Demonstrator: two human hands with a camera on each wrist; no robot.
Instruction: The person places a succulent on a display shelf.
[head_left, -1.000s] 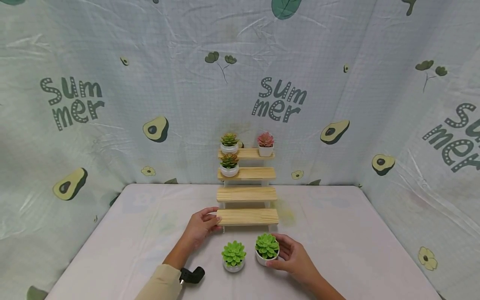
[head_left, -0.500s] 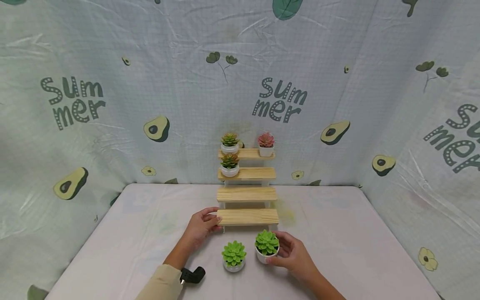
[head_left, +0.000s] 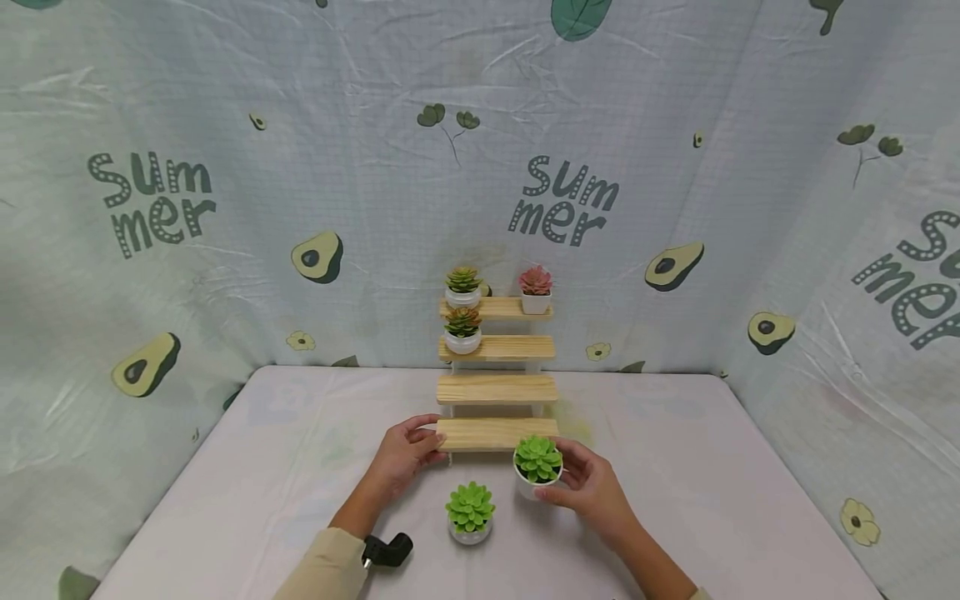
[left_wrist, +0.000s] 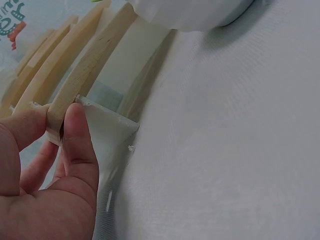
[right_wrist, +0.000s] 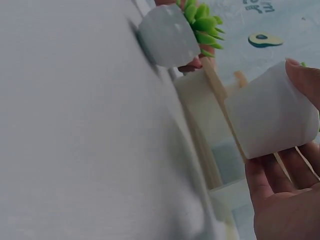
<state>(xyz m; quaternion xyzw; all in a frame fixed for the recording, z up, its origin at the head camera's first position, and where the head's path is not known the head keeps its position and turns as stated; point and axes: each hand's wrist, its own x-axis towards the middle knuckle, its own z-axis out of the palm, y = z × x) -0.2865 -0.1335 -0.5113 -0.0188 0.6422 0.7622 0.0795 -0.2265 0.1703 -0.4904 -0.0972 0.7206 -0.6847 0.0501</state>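
One green plant (head_left: 538,457) is in my right hand (head_left: 592,487), thumb and fingers curled round its white pot (right_wrist: 272,112), just at the near edge of the bottom shelf (head_left: 487,433), toward its right end. The shelf runs crosswise; my left hand (head_left: 402,456) pinches its left end.

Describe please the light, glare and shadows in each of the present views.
Head view: mostly even light, with thin glare along creases of the backdrop; left wrist view: dimmer, a soft shadow on the tabletop beside a white pot that the top edge cuts off; right wrist view: also dim, a soft shadow at the base of the standing pot.
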